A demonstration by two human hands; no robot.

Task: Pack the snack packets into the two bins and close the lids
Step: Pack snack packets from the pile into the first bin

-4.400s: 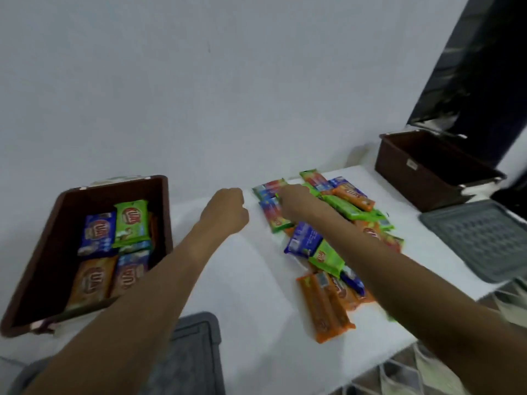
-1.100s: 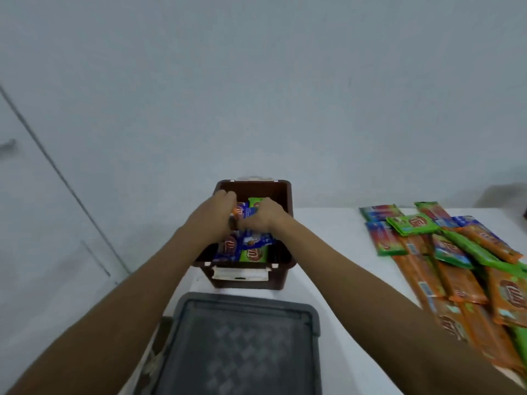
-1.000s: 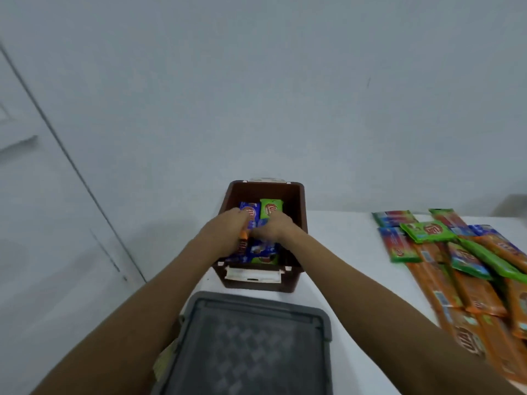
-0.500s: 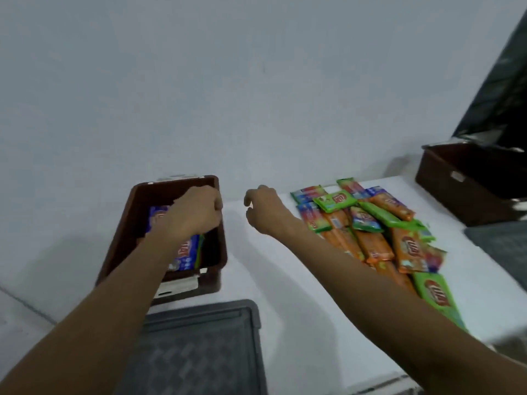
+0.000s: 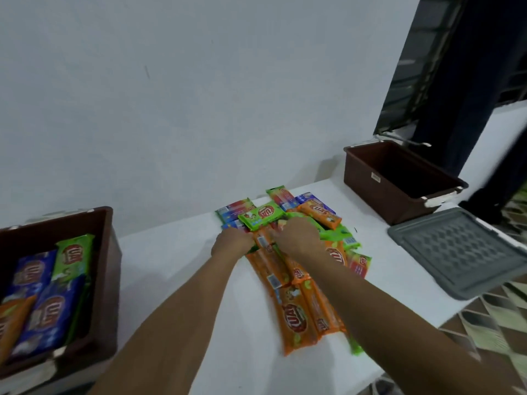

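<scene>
Both hands are down on the pile of snack packets [image 5: 288,269] mid-desk [image 5: 176,260], left hand [image 5: 232,242] and right hand [image 5: 296,238] curled over the orange ones, grip unclear, with the part-filled brown bin [image 5: 105,269] off left and the empty bin [image 5: 379,183] and grey lid [image 5: 456,252] right.

Bare counter [image 5: 176,260] open left of left hand [image 5: 232,243]; packet pile [image 5: 299,283] crowds under and right of it.
</scene>
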